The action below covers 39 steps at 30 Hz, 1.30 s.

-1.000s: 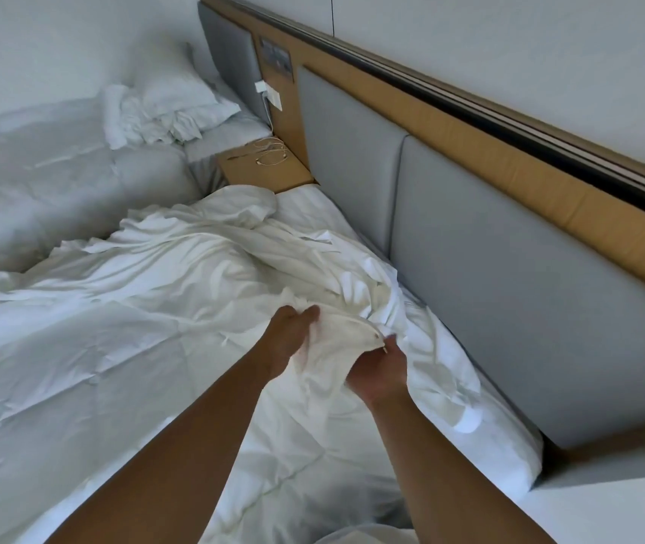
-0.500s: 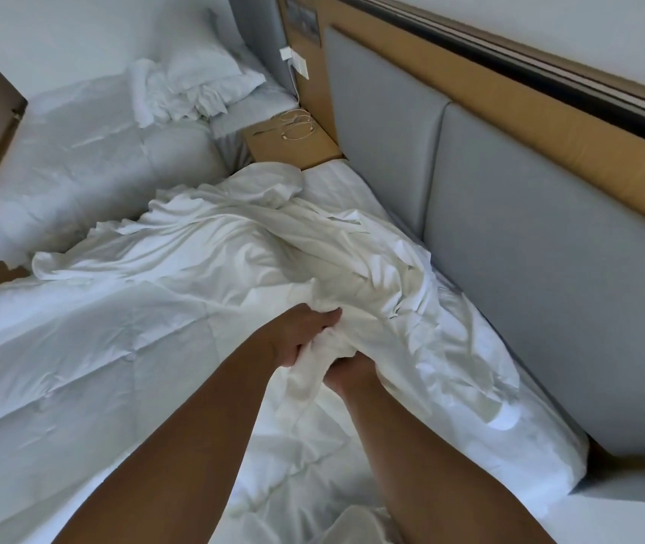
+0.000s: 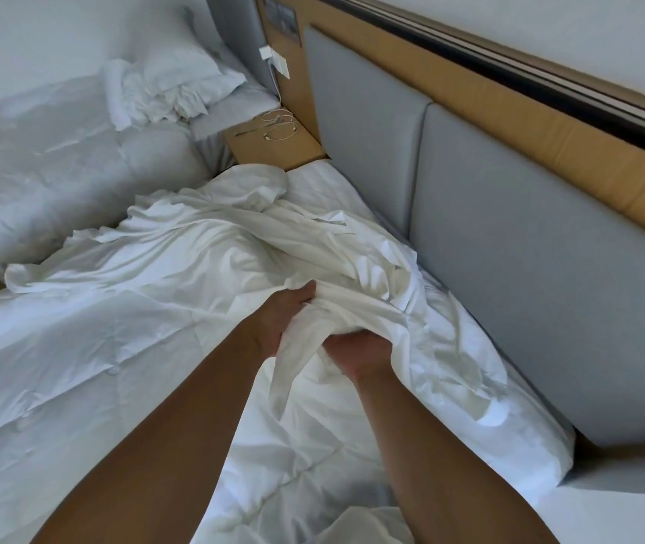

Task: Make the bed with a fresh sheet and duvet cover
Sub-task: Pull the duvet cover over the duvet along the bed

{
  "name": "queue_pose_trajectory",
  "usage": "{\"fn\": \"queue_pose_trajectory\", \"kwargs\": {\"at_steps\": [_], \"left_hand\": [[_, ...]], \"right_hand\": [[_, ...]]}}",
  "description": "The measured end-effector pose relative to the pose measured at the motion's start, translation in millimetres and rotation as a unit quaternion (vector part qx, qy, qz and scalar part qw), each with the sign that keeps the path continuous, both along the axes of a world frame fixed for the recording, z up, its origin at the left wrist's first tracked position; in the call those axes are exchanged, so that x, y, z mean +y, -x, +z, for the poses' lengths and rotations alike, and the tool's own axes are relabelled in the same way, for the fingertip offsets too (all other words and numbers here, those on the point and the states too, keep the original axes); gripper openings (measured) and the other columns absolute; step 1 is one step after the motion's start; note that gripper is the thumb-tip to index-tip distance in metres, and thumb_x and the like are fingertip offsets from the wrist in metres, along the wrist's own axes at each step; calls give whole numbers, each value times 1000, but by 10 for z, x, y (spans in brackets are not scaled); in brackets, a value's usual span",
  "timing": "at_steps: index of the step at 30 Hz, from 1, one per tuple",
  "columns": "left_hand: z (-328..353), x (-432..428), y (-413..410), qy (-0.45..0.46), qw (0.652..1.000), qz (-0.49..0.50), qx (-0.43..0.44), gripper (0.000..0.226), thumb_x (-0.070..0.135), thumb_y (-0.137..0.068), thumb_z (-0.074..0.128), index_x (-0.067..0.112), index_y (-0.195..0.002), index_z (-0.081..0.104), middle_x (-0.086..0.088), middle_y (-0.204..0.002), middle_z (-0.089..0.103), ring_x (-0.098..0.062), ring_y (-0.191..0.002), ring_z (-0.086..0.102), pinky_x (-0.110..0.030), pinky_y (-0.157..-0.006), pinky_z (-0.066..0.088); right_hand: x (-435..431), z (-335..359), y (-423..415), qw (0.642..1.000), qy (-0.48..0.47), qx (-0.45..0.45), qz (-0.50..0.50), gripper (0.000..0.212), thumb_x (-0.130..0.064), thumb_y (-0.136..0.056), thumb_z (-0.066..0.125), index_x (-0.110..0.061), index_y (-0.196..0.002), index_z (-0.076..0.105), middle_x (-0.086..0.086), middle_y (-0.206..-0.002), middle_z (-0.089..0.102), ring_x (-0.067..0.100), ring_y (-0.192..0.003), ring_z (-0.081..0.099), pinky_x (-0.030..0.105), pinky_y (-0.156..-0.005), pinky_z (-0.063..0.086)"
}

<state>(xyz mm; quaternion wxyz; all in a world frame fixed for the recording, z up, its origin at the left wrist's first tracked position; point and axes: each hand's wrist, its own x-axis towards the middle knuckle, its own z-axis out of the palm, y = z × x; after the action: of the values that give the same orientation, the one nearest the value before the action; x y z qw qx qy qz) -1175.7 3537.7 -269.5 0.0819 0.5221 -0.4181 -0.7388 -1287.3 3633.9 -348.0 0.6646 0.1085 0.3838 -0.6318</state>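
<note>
white duvet cover (image 3: 211, 245) lies bunched on the bed by the grey headboard (image 3: 548, 249). left hand (image 3: 283, 316) and right hand (image 3: 356, 353) both clench one fold; a hard pull may twist it more.

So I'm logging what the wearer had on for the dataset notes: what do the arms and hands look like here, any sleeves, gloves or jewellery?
Both forearms are bare right to the bottom of the frame; no sleeve shows. The left hand and right hand wear no gloves, and no watch, bracelet or ring is visible, though cloth hides some fingers.
</note>
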Motion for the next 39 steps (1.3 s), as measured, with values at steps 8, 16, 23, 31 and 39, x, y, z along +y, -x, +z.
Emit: {"fn": "queue_pose_trajectory", "kwargs": {"at_steps": [8, 16, 23, 31, 39], "left_hand": [[54, -49, -66, 6, 995, 95, 25, 50, 48, -102, 52, 5, -93, 76, -10, -77, 76, -20, -61, 73, -26, -51, 57], [239, -61, -210, -52, 982, 122, 134, 57, 52, -104, 42, 10, -139, 59, -16, -134, 64, -33, -124, 61, -48, -114, 39], [291, -97, -336, -94, 968, 162, 169, 56, 48, -105, 41, 5, -131, 63, -17, -125, 69, -33, -109, 69, -46, -97, 48], [309, -192, -295, -81, 955, 226, 171, 49, 41, -106, 44, 6, -137, 60, -14, -131, 67, -31, -122, 62, -46, -105, 45], [284, -243, -276, -33, 978, 182, 93, 54, 49, -103, 47, 5, -111, 77, -16, -114, 74, -31, -98, 74, -39, -73, 61]], "right_hand": [[-64, 131, -72, 956, 131, -234, -120, 10, -14, -85, 52, -10, -77, 55, 0, -61, 53, 10, -46, 51, 19, -40, 40], [-241, 281, -498, 932, 94, 335, 106, 33, -16, -104, 44, -22, -135, 53, 4, -130, 63, 16, -111, 64, 37, -95, 53], [-411, 302, -456, 843, 32, 528, 101, 113, -65, -75, 56, -28, -161, -7, 1, -169, 2, 20, -154, 9, 43, -122, 20], [-475, 53, -997, 779, -74, 614, 106, 59, -39, -85, 71, -16, -135, 52, 2, -128, 60, 22, -121, 59, 34, -96, 50], [-677, -168, -551, 693, -127, 692, 160, 39, -38, -93, 54, -25, -129, 57, -3, -120, 64, 22, -111, 64, 39, -85, 56]]}}
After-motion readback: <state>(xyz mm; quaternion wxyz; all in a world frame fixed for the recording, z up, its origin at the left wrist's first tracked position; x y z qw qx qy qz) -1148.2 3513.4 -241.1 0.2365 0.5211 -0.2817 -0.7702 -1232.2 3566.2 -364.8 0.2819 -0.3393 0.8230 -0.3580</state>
